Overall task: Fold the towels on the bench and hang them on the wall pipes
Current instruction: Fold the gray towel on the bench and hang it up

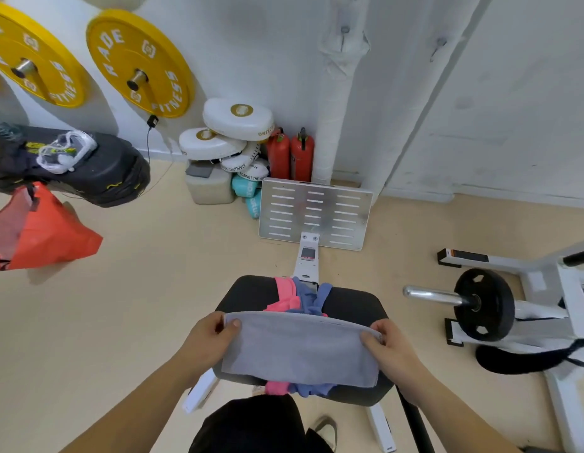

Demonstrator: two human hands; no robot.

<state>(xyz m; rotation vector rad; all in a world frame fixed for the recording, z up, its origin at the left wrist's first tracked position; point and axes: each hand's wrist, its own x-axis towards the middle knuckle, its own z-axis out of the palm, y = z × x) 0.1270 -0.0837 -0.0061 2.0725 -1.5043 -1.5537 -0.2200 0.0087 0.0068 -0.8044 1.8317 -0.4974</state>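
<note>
A light grey towel (300, 349) is stretched flat above the black padded bench (352, 305). My left hand (210, 341) pinches its upper left corner and my right hand (387, 349) pinches its upper right corner. Under it lie a pink towel (285, 297) and a blue towel (311, 297), both crumpled along the middle of the bench, their ends showing past the grey towel's lower edge. Two white wrapped pipes (336, 103) run up the wall straight ahead.
A metal footplate (315, 212) stands beyond the bench. Red extinguishers (290, 155), white boxing pads (236, 119) and a pale container (209, 186) crowd the wall base. Yellow plates (140, 63) hang on the left. A barbell with a black plate (483, 304) lies to the right.
</note>
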